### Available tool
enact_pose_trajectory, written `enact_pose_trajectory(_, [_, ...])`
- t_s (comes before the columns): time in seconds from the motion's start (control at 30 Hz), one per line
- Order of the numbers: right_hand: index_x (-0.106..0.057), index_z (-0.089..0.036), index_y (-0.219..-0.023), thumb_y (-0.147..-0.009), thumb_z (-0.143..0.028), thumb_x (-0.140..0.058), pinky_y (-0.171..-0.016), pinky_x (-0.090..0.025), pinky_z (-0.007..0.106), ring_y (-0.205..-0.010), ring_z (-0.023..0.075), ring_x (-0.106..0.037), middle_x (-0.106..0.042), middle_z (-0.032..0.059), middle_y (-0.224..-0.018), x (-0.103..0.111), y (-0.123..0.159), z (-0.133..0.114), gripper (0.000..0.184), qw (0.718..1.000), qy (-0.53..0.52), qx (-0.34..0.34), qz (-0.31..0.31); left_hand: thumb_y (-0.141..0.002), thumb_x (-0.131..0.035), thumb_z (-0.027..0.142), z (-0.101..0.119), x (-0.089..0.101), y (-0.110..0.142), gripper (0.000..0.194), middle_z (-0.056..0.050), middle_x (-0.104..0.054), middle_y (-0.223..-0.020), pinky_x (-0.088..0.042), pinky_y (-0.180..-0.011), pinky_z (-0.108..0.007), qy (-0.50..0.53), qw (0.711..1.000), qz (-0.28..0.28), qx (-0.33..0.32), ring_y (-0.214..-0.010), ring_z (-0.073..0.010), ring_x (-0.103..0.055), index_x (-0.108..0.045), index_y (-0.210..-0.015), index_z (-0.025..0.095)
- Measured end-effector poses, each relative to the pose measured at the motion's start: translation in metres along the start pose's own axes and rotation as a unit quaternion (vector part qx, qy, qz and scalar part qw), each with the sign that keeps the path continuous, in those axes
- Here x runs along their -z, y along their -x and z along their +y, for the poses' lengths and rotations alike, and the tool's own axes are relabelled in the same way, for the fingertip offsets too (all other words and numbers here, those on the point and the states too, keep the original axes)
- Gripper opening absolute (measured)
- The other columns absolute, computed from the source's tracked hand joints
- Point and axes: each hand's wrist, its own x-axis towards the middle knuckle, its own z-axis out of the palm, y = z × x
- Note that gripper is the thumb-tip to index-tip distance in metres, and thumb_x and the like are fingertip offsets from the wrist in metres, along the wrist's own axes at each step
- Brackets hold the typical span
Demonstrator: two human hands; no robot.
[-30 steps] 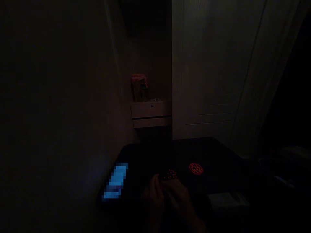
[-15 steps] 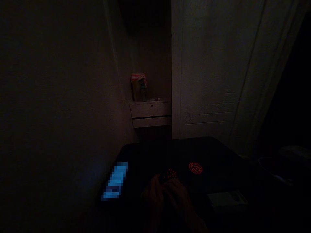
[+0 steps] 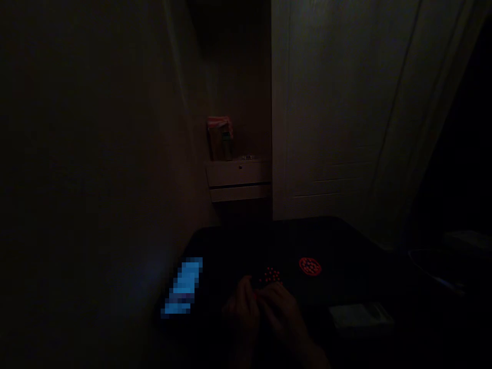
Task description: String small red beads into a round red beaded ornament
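Note:
In the dim head view, my left hand [image 3: 243, 306] and my right hand [image 3: 280, 307] meet at the near side of a dark table [image 3: 246, 246]. Their fingers are bent and pinched together. A tiny reddish spot shows between the fingertips, too dark and small to name. Just beyond my right hand lie several small red beads or pellets [image 3: 272, 274], scattered on the table. Further right sits a small round red-rimmed dish [image 3: 309, 266] with more small pieces in it.
A glowing, pixelated screen [image 3: 182, 286] lies at the table's left side. A pale box [image 3: 361, 318] is at the near right. Behind stand a white drawer unit [image 3: 239, 174] with a red-and-white packet [image 3: 219, 123] on top, and a pale door panel [image 3: 330, 113]. A wall runs along the left.
Both hands stay nearly in place, with slight finger movement at the fingertips. The scattered red pieces and the dish look the same.

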Motion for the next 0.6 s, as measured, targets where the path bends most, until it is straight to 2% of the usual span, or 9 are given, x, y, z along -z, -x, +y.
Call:
enact_pose_trajectory(0.13, [-0.071,-0.027,-0.107,-0.095,-0.014,-0.059,-0.081,-0.058,0.032,-0.090,0.0207,-0.071,-0.075,0.0044,-0.099,-0.0005,-0.0010,-0.0002,0.022,1.000,-0.014,-0.018,0.021,-0.104,-0.037,0.026,-0.0003,-0.0013,0.0011,0.035,-0.009,-0.081,-0.090,-0.057,-0.061,-0.024,-0.004,1.000,0.001,0.013,-0.072,-0.0189,-0.077,-0.070,-0.104,0.015])
enact_pose_trajectory(0.27, [-0.071,-0.027,-0.103,-0.096,-0.015,-0.057,-0.079,-0.058,0.032,-0.087,0.0205,-0.071,-0.075,0.0043,-0.095,0.0010,-0.0034,-0.0026,0.019,0.999,-0.012,-0.027,0.039,-0.103,-0.038,0.024,-0.0010,-0.0015,0.0018,0.034,-0.009,-0.081,-0.092,-0.057,-0.062,-0.024,-0.003,1.000,-0.006,-0.001,-0.073,-0.0188,-0.077,-0.071,-0.104,0.016])
enact_pose_trajectory(0.43, [-0.070,-0.027,-0.108,-0.095,-0.016,-0.058,-0.083,-0.058,0.033,-0.093,0.0212,-0.071,-0.074,0.0051,-0.102,0.0012,-0.0044,-0.0035,0.021,1.000,-0.003,-0.010,0.025,-0.104,-0.036,0.026,0.0001,-0.0003,-0.0002,0.036,-0.009,-0.081,-0.090,-0.057,-0.061,-0.024,0.005,1.000,0.002,0.012,-0.073,-0.0188,-0.077,-0.071,-0.103,0.017])
enact_pose_trajectory(0.6, [-0.068,-0.026,-0.099,-0.097,-0.015,-0.054,-0.077,-0.056,0.030,-0.084,0.0196,-0.070,-0.073,0.0031,-0.092,0.0006,-0.0042,-0.0024,0.018,1.000,0.014,-0.017,0.002,-0.104,-0.036,0.029,0.0013,0.0005,-0.0007,0.038,-0.009,-0.081,-0.091,-0.058,-0.063,-0.025,0.019,1.000,0.003,0.014,-0.074,-0.0196,-0.077,-0.072,-0.103,0.017])
